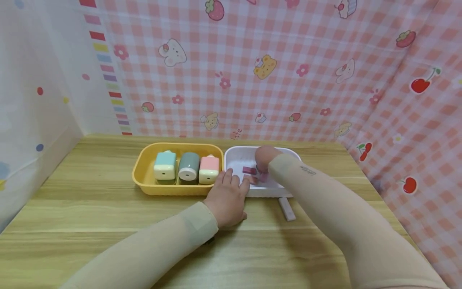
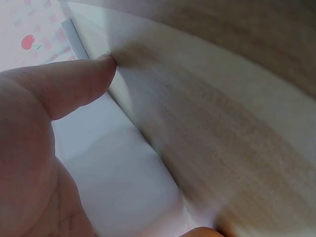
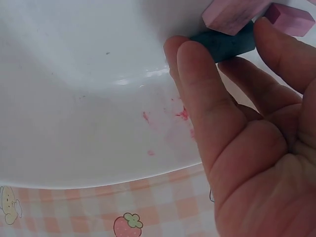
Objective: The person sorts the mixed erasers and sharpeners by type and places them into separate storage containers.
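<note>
My right hand (image 1: 266,157) reaches down into the white tray (image 1: 236,151). The right wrist view shows its fingertips and thumb around a teal rectangular block (image 3: 229,43), pinching it near the tray's floor. Two pink blocks (image 3: 234,15) lie right beside the teal one. In the head view a dark pink block (image 1: 249,170) and a paler pink block (image 1: 250,179) rest in the tray. My left hand (image 1: 227,197) rests with its fingers spread over the white tray's near left rim; it holds nothing. Its thumb (image 2: 81,86) points along the tray's outer wall.
Left of the white tray, against it, stands a yellow tray (image 1: 144,188) with a blue (image 1: 165,165), a grey (image 1: 189,164) and a pink pencil sharpener (image 1: 209,168). A pale pink block (image 1: 287,209) lies on the wooden table (image 1: 90,208) in front. Patterned cloth (image 1: 231,60) hangs behind.
</note>
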### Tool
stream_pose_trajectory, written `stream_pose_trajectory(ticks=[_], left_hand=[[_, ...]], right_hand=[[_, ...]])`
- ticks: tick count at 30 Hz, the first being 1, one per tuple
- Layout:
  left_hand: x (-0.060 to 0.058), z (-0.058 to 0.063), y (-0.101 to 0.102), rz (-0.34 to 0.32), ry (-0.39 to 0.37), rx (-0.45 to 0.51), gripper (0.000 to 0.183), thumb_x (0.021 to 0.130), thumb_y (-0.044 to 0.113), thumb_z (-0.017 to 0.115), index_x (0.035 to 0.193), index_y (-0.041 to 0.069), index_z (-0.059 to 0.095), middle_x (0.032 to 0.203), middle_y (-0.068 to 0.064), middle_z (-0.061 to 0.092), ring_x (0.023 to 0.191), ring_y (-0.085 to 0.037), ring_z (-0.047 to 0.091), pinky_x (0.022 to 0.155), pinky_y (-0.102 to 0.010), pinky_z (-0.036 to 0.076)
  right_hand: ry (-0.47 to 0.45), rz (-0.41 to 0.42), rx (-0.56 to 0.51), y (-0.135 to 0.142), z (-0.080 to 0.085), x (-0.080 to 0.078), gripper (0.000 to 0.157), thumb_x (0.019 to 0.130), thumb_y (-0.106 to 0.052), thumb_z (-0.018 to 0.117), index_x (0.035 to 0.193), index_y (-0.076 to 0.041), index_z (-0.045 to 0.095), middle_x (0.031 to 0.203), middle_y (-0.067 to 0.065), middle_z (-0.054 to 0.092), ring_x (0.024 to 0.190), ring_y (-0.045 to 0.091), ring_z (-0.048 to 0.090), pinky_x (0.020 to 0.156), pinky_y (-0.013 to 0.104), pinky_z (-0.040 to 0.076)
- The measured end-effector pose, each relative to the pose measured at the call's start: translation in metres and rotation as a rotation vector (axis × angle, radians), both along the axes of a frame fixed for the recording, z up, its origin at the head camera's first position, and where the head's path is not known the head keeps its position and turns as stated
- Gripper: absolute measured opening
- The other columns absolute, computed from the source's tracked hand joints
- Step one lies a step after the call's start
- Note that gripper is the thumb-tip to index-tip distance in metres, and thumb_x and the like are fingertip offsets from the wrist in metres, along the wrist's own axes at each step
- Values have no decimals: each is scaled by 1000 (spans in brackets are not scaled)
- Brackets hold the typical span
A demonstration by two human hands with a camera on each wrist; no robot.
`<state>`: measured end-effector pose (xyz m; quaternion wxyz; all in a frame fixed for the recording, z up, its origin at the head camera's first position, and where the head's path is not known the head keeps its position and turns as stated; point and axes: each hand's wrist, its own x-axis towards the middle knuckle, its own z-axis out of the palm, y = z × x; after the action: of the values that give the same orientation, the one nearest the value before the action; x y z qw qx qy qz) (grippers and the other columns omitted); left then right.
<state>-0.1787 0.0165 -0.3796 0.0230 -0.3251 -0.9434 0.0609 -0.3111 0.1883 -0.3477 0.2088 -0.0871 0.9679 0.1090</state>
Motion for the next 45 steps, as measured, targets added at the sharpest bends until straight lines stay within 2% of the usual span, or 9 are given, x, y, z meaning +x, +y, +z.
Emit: stream_pose_trajectory(ticks=[7,13,18,21,24,28,34,39,45], left_hand=[[0,0,0,5,3,1,95,89,64,73,159,10,41,146,-22,56,151,-45,41,128,-57,30],[1,1,0,0,2,-4,94,89,65,73,158,9,42,145,-22,57,150,-45,41,128,-57,30],[0,3,1,0,-14,-9,93,90,64,72,158,10,41,147,-22,56,151,-45,40,129,-57,29],[0,4,1,3,-24,-22,93,91,65,70,159,10,40,149,-22,54,152,-45,40,129,-57,29],[1,5,2,6,-32,-30,93,91,65,70,160,10,39,151,-22,53,152,-45,39,129,-57,28],[1,5,1,5,-40,-25,92,91,64,70,160,10,39,151,-22,53,152,-44,39,129,-57,28],[1,5,1,6,-50,-13,91,92,62,70,160,10,40,151,-22,53,152,-45,39,129,-58,28],[0,6,1,9,-71,-21,92,93,62,69,161,10,37,152,-22,52,153,-45,37,130,-58,26],[-1,4,2,12,-70,-31,92,92,63,69,161,11,37,152,-22,52,153,-45,37,130,-58,26]], right_hand=[[20,45,-13,5,10,7,24,79,-21,88,79,-9,67,86,6,63,82,23,58,85,38,56],[41,26,-106,9,35,22,22,94,-23,76,89,-3,74,83,7,66,74,21,59,72,33,52],[78,41,-170,16,52,37,33,101,-22,69,118,6,72,114,19,76,100,29,72,93,40,60],[132,26,-229,20,62,50,40,103,-21,67,132,6,67,132,23,71,120,36,69,105,48,56],[182,-6,-326,25,71,67,43,103,-21,67,136,6,65,137,23,68,127,38,66,109,52,53],[238,10,-398,30,78,92,41,101,-22,69,133,4,69,128,20,73,116,34,71,101,51,58],[281,65,-381,37,80,129,35,99,-28,74,122,-2,76,99,7,79,86,18,72,84,43,62],[259,45,-391,40,73,156,30,97,-29,77,115,-5,77,87,-1,74,76,13,64,75,36,59],[225,48,-384,44,55,172,28,95,-30,78,111,-6,78,83,-3,71,72,13,61,71,35,57]])
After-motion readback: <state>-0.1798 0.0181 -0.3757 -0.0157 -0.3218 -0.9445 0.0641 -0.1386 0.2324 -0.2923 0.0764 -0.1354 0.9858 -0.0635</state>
